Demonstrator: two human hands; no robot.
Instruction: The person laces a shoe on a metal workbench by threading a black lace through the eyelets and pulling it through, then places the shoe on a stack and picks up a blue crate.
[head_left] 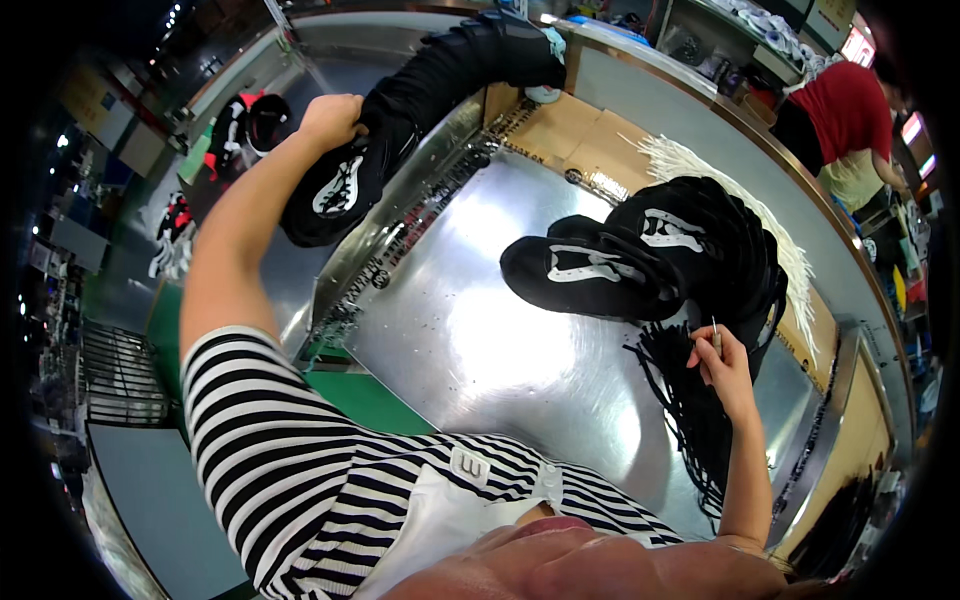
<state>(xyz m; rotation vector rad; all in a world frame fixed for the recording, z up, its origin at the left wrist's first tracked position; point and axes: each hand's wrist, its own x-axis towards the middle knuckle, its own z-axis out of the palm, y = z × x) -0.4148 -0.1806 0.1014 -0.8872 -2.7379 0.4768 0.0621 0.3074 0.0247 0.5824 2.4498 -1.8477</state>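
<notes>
My left hand (335,121) reaches to the far left, its fingers closed at the edge of a black shoe upper (338,190) with white trim and laces threaded in. That upper lies at the near end of a long nested row of black uppers (450,70). At the right, my right hand (724,368) pinches a small awl-like tool (716,342) with a thin metal tip. Beside it hangs a bundle of black shoelaces (672,365). Just beyond, black uppers with white eyelet strips (590,265) are stacked on the metal table (430,330); no laces show in the front one's strip.
White laces (690,160) lie along the far side on cardboard (570,135). A raised metal rail (400,220) divides the table from the left row. A person in a red top (845,115) stands beyond the right-hand partition. Dark strands (835,520) hang at the lower right.
</notes>
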